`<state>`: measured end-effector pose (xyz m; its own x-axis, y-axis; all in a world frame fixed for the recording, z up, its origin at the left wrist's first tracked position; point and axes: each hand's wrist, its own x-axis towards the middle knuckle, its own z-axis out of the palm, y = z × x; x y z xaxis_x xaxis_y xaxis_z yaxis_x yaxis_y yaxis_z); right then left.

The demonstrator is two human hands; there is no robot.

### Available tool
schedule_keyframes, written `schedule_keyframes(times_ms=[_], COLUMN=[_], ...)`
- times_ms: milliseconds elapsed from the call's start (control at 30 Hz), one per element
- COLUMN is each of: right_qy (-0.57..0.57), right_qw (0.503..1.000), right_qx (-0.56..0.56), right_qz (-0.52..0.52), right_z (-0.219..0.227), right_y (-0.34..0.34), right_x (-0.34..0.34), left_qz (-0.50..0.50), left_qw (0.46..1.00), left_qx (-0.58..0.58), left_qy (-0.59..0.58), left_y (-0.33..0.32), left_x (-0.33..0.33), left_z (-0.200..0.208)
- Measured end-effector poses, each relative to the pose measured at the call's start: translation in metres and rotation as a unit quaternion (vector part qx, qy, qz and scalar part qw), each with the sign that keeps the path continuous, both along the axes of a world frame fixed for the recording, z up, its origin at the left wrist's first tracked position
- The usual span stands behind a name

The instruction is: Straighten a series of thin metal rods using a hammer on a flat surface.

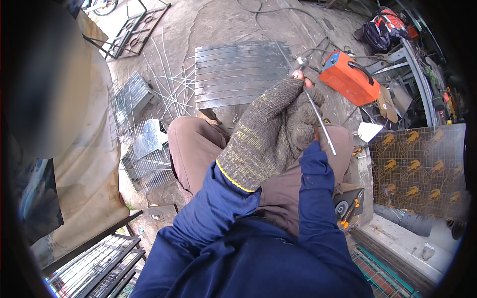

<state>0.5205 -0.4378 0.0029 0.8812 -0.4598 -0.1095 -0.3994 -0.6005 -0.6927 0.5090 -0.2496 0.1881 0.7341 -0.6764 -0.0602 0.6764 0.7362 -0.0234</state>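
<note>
Well, from my remote seat I have the rod (325,130) just right of centre in the frame, slanting down across the bunched hands, and I judge the step to be handling it: the gloved left hand (268,124) is curled in close, the right hand (310,112) is partly hidden against it, and I cannot tell which one grips. Any next move seems to call for a firm, steady hold. For containers, I have a closed orange case (350,79) and a dark bag (385,31) at upper right, contents hidden.
</note>
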Motion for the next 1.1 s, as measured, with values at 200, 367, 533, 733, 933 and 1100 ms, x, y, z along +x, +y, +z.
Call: schedule_keyframes(times_ms=[200, 367, 533, 733, 933, 1100], right_qy=[0.009, 0.015, -0.002, 0.000, -0.018, -0.008], right_qw=[1.000, 1.000, 1.000, 0.999, 1.000, 0.999], right_qx=[0.008, 0.011, 0.007, 0.031, 0.010, 0.036], right_qz=[0.004, 0.004, 0.008, 0.017, 0.015, 0.024], right_z=[-0.007, -0.011, -0.019, -0.025, -0.036, -0.030], right_y=[0.005, 0.006, 0.006, 0.002, 0.001, -0.007], right_x=[0.004, 0.003, 0.003, 0.001, 0.003, 0.001], left_qz=[-0.010, 0.045, 0.003, -0.019, -0.014, -0.056], left_qw=[0.999, 0.994, 1.000, 0.999, 0.996, 0.970], left_qx=[-0.041, -0.010, -0.010, -0.031, 0.092, 0.234], left_qy=[-0.025, -0.097, -0.010, -0.036, 0.011, 0.025], left_y=[-0.001, -0.005, -0.008, -0.010, -0.007, -0.012], left_x=[-0.001, -0.002, -0.001, -0.003, -0.008, -0.032], left_z=[-0.006, -0.009, -0.008, -0.009, -0.008, -0.035])
